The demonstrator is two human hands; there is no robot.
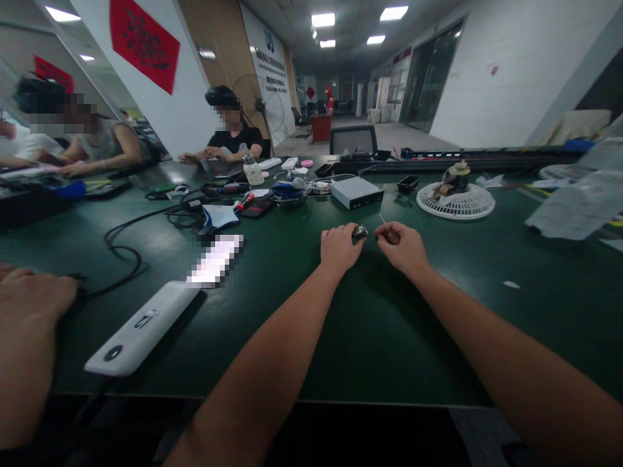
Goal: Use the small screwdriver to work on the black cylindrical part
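A small dark glossy piece [359,233] sits pinched at the fingertips of the left hand [341,248], the fingers curled closed around it. The right hand [402,248] is also nearly closed, pinching a small brown piece [392,237]. A thin pale wire [382,219] seems to rise beyond it, though it is too fine to tell whether it joins either piece. The two hands hover just apart, over the middle of a dark green table [438,324].

Just ahead stands a grey metal box [357,192], with a white round fan guard [455,202] off to the right, a small figure [455,179] resting on it. To the left lie a white power bank [141,327], a pixelated phone [215,261] and a tangled black cable [117,246]. Beyond them is a metal bowl [291,200]. Another person's hand [29,305] rests at the table's near left edge, and a co-worker [232,133] sits across the table.
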